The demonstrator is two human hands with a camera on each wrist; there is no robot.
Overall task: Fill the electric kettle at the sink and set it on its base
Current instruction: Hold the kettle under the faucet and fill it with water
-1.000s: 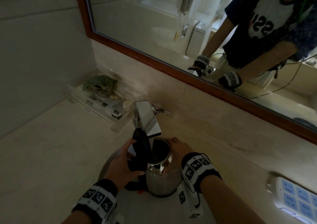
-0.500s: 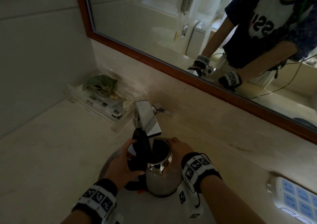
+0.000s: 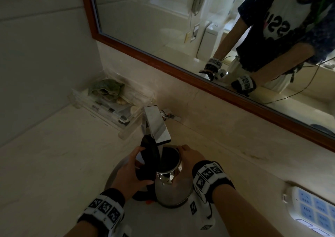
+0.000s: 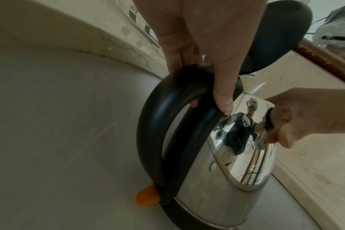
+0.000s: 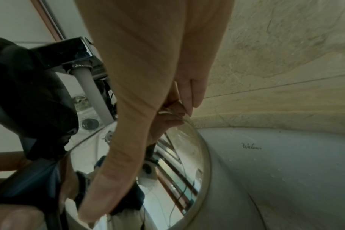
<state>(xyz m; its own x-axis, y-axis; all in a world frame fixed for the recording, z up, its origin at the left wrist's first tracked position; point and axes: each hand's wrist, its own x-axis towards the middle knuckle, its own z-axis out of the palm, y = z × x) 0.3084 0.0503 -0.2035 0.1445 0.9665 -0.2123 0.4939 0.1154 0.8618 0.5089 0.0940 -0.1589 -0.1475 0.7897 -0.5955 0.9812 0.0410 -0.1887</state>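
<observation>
Head view: sink (image 3: 164, 221), beige counter (image 3: 45, 155), mirror (image 3: 145, 19)

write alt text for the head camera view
A steel kettle, lid open, is held in a sink under a chrome faucet. The left hand grips its black handle; the right hand holds its side. A wood-framed mirror hangs above.

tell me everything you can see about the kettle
The kettle has a shiny metal body, a black loop handle, a black base ring and an orange switch. Its black lid is flipped open. It is roughly upright in the sink, mouth under the tap. The left hand grips the handle; the right hand holds the body near the rim.
</observation>
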